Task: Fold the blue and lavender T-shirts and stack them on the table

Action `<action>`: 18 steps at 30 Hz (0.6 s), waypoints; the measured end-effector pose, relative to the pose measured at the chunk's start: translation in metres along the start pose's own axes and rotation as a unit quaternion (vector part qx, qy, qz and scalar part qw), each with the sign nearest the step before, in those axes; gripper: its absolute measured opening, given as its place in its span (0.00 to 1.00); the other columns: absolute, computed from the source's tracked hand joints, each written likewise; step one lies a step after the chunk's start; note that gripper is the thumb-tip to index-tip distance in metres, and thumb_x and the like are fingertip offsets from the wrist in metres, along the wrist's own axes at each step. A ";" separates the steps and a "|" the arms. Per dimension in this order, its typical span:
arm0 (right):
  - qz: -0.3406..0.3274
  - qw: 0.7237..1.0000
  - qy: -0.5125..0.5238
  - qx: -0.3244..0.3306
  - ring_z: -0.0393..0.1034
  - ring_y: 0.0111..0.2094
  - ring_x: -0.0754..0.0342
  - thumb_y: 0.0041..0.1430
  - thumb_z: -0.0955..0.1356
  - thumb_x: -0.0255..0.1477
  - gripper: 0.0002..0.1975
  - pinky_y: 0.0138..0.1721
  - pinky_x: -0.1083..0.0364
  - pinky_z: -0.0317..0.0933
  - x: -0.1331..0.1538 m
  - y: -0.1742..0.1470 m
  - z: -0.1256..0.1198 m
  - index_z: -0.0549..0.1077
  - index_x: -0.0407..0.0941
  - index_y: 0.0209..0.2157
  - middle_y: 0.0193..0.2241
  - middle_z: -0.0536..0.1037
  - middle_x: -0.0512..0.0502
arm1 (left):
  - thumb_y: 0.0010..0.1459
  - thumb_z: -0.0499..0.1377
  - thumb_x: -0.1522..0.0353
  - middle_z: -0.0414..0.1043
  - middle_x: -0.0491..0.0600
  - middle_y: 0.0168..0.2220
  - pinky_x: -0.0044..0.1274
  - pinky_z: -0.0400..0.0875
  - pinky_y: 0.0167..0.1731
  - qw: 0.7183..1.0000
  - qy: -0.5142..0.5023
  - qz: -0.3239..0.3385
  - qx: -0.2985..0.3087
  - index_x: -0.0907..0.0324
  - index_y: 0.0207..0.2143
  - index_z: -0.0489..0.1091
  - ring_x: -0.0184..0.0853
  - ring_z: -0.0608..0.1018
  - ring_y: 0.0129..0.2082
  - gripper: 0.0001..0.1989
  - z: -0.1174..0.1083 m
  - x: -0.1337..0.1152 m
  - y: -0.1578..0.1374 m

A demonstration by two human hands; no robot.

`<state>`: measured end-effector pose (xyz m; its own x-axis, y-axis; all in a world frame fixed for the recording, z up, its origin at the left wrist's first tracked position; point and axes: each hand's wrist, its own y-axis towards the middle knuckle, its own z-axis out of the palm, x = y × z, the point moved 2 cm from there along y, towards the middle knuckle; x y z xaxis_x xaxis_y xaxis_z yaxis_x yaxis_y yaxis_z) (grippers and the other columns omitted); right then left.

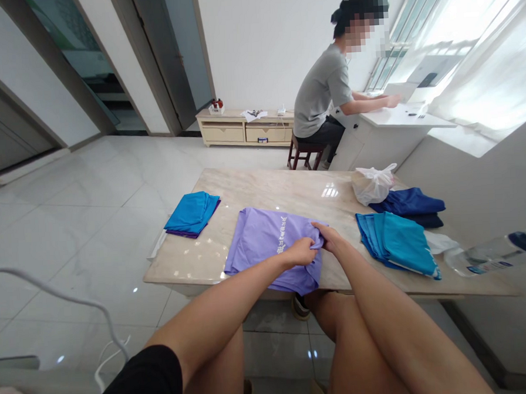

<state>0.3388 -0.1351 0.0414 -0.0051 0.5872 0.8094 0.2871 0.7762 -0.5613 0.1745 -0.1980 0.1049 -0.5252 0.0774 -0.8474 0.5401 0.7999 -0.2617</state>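
Note:
A light purple cloth garment [256, 238] with white lettering lies partly folded on the marble-topped table [262, 185], its near edge hanging a little over the front. My left hand [300, 252] is closed on the garment near its right side. Just right of it, my right hand [327, 236] pinches the garment's right edge, with the thumb and fingers gathering the fabric. The two hands are close together, and some of the cloth between them is bunched.
Folded blue and purple cloths [193, 213] lie at the table's left end. On the right are folded teal cloths [400, 243], dark blue cloths [408, 204], a white plastic bag [372, 184] and a clear bottle [482, 257]. Beyond, a person [321, 94] sits at a white desk [386, 117].

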 end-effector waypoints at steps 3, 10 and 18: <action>-0.016 0.991 -0.038 -0.127 0.82 0.44 0.43 0.62 0.73 0.33 0.10 0.37 0.53 0.76 0.004 -0.002 -0.014 0.76 0.45 0.44 0.36 0.84 0.40 | 0.66 0.58 0.72 0.79 0.49 0.36 0.27 0.73 0.41 1.000 0.005 -0.003 0.023 0.60 0.40 0.76 0.38 0.79 0.38 0.06 0.004 -0.003 -0.004; -0.112 0.941 -0.221 -0.229 0.72 0.64 0.31 0.66 0.72 0.36 0.12 0.59 0.44 0.70 0.039 -0.023 -0.023 0.82 0.45 0.45 0.54 0.83 0.26 | 0.60 0.59 0.70 0.69 0.45 0.24 0.25 0.68 0.32 0.998 0.022 -0.024 0.045 0.57 0.26 0.70 0.36 0.74 0.31 0.08 -0.006 0.004 -0.013; -0.196 0.927 -0.232 -0.222 0.75 0.60 0.32 0.69 0.70 0.41 0.12 0.57 0.46 0.68 0.063 -0.035 0.030 0.79 0.47 0.40 0.49 0.84 0.28 | 0.57 0.66 0.62 0.74 0.48 0.27 0.28 0.74 0.34 0.995 0.002 -0.098 -0.003 0.55 0.29 0.73 0.42 0.80 0.33 0.08 -0.031 0.033 -0.025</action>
<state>0.3000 -0.1190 0.1069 -0.5733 0.3964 0.7171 0.5419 0.8399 -0.0310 0.1234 -0.1965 0.0980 -0.6230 -0.0784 -0.7783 0.4230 0.8032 -0.4195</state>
